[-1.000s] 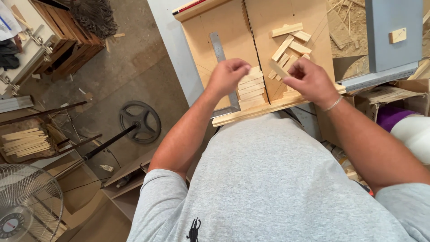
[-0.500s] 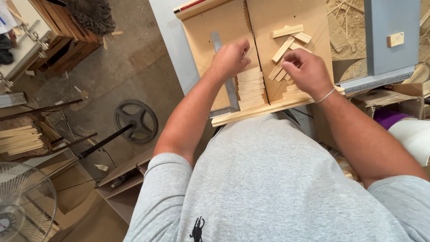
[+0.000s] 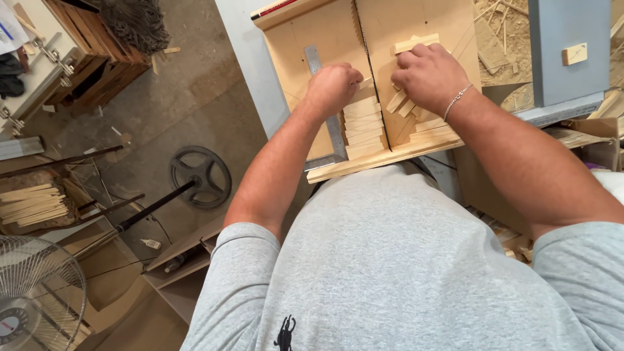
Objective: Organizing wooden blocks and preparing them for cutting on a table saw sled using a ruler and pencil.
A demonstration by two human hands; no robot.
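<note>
**Over the sled, both fists on small blocks**

On the plywood sled (image 3: 305,58), my left hand (image 3: 333,88) is curled tight at the far end of the stacked wood strips (image 3: 362,127), whose long axes run crosswise. Just right, my right hand (image 3: 426,75) presses closed onto loose wood blocks (image 3: 404,107).

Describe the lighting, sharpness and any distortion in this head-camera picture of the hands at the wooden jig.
Head view: even, soft light, no glare; faint shadows under the left hand and right hand; wood strips reasonably sharp; wide-lens bending towards the edges, at the fan.
</note>
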